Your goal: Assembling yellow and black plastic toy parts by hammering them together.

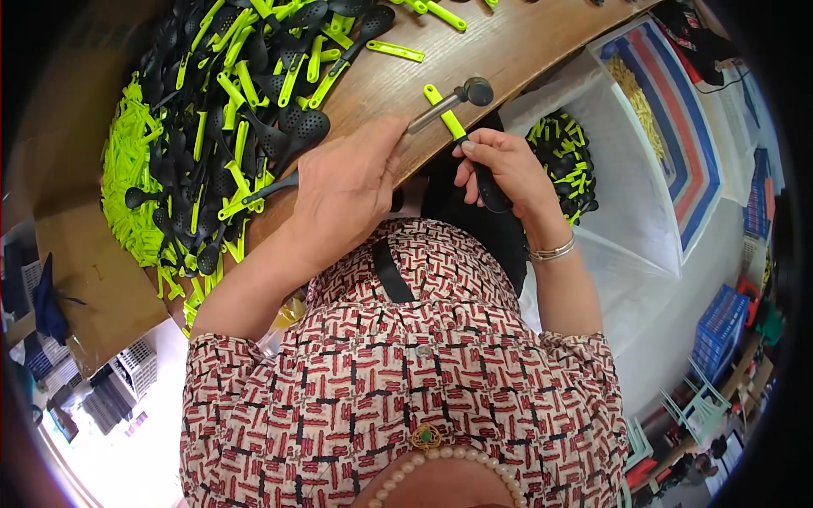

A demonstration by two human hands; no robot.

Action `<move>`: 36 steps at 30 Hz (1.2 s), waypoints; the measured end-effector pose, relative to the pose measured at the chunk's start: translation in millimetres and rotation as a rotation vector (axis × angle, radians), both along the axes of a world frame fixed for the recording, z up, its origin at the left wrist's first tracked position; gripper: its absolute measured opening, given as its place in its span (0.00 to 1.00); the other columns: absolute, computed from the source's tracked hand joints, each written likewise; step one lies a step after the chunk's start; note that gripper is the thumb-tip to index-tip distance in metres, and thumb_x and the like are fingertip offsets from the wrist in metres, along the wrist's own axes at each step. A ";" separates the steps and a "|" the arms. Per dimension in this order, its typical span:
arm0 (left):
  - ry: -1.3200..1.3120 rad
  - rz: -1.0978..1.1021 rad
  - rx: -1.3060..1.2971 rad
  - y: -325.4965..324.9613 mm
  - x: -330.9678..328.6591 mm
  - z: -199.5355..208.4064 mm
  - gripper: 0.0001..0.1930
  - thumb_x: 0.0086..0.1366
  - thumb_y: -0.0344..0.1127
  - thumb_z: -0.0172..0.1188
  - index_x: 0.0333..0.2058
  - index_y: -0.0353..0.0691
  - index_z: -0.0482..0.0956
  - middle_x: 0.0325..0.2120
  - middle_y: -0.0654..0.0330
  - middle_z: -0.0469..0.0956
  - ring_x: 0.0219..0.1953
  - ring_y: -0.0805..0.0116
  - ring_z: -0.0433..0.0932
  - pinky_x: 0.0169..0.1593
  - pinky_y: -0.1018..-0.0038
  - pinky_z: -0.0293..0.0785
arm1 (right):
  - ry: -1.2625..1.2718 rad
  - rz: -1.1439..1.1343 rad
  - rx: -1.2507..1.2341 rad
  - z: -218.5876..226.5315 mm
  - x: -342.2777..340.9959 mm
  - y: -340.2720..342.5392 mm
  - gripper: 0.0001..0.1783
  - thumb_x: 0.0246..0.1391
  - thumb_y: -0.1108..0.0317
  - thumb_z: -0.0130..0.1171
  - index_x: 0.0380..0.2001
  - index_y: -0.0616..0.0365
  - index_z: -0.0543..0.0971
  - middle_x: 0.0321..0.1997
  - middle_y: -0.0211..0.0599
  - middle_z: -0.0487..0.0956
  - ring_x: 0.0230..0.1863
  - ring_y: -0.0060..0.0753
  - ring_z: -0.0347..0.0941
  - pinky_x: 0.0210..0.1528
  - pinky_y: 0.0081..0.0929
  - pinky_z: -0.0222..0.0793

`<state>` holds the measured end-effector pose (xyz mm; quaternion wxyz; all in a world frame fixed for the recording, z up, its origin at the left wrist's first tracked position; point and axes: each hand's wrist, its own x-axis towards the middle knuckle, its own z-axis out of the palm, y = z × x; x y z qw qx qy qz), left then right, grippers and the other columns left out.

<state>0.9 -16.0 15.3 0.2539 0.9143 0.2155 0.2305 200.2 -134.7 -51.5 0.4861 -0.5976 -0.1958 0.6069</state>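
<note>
My left hand (349,182) is closed round a hammer, its grip hidden in the palm. The hammer's metal shaft and round black head (477,91) point away to the right, and the shaft crosses a bright green handle (445,114). That handle belongs to a black kitchen utensil (489,188), pinched in my right hand (500,165) near where green meets black. Its black end hangs down below the fingers; the exact kind cannot be made out. A dark shaft (279,188) emerges left of my left hand; whether it is the hammer's grip or another utensil is unclear.
Black slotted spoons and ladles with green handles (246,110) lie heaped on the wooden table (500,38), beside a pile of loose green handles (131,178). To the right, a white sack (631,169) stands near several finished-looking utensils (563,161). A cardboard sheet (93,279) is at left.
</note>
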 end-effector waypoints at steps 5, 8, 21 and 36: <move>0.275 0.001 0.084 23.8 -1.2 -27.0 0.08 0.71 0.29 0.56 0.47 0.41 0.74 0.30 0.46 0.78 0.31 0.43 0.79 0.33 0.59 0.75 | 0.037 0.010 -0.004 -4.0 4.5 3.2 0.12 0.66 0.67 0.52 0.37 0.66 0.77 0.23 0.41 0.81 0.15 0.28 0.76 0.18 0.22 0.70; 0.029 0.079 -0.015 16.3 1.8 -14.9 0.05 0.71 0.33 0.55 0.43 0.42 0.74 0.26 0.45 0.77 0.29 0.41 0.78 0.31 0.53 0.71 | 0.014 0.023 0.017 -1.0 4.5 1.8 0.12 0.67 0.67 0.52 0.38 0.66 0.77 0.23 0.40 0.81 0.16 0.27 0.76 0.18 0.22 0.70; -0.053 -0.063 -1.786 3.2 -53.0 5.3 0.31 0.73 0.34 0.56 0.71 0.44 0.59 0.31 0.66 0.72 0.25 0.80 0.68 0.31 0.85 0.66 | -1.329 0.020 0.008 -11.7 92.8 -71.3 0.14 0.62 0.62 0.61 0.42 0.62 0.82 0.31 0.39 0.82 0.33 0.39 0.80 0.38 0.35 0.74; -0.101 0.201 -1.483 -28.1 -62.5 -6.4 0.18 0.70 0.30 0.60 0.57 0.39 0.72 0.27 0.71 0.67 0.22 0.85 0.64 0.25 0.85 0.60 | -1.650 -0.077 0.301 16.2 44.4 174.2 0.18 0.55 0.53 0.62 0.30 0.59 0.81 0.34 0.46 0.82 0.38 0.54 0.79 0.41 0.49 0.72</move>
